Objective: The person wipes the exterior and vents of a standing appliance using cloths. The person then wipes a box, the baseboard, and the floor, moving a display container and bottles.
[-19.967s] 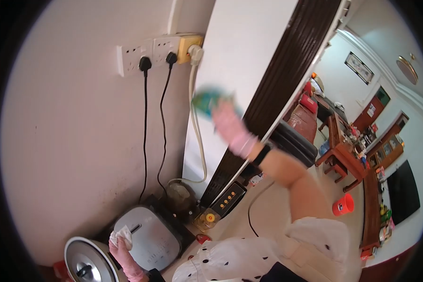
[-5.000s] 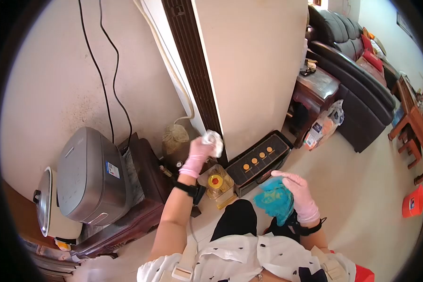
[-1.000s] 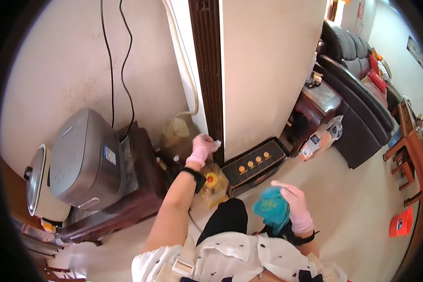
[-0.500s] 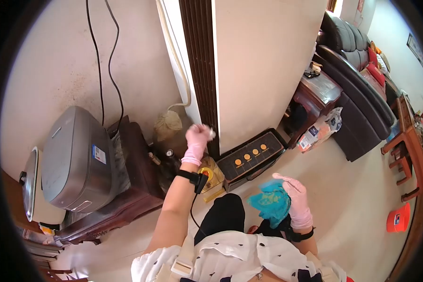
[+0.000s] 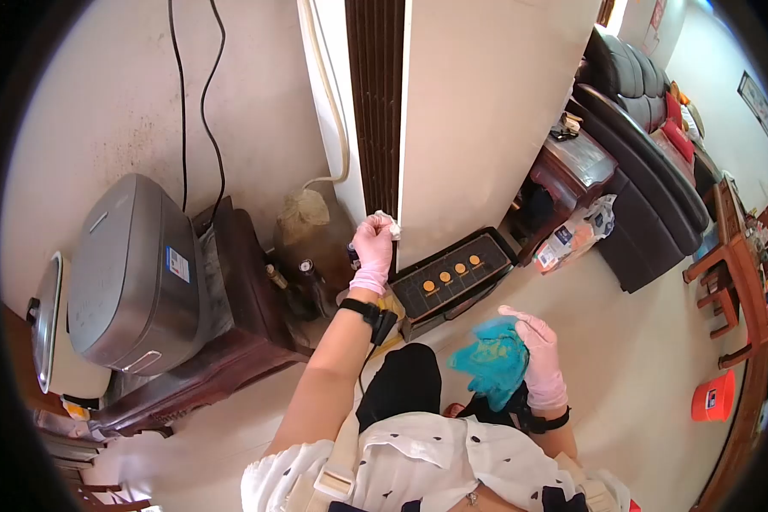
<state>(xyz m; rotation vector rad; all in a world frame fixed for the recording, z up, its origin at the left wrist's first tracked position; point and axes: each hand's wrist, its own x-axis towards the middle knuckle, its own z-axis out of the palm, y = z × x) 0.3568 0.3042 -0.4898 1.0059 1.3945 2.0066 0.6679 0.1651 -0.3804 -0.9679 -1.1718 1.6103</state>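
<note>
My left hand [image 5: 373,249], in a pink glove, is closed on a crumpled white cloth [image 5: 389,225]. It rests against the lower part of the dark ribbed trim [image 5: 375,111] at the wall's corner. Lower right, my right hand [image 5: 538,354], also gloved in pink, grips a blue-green cloth [image 5: 492,358] that hangs from its fingers above my knee. Just beyond my left hand lies a long black box [image 5: 452,277] with round orange marks on top.
A grey appliance [image 5: 136,277] and a lidded pot [image 5: 55,333] stand on a dark wooden stand [image 5: 256,299] at left. Bottles [image 5: 311,277] are near a bagged jar [image 5: 303,218]. A plastic bag [image 5: 576,235], black sofa [image 5: 648,196] and red bucket [image 5: 713,397] are at right.
My left hand has shifted slightly along the trim with the white cloth, to the right and a little down since half a second ago. My right hand keeps hold of the blue-green cloth.
</note>
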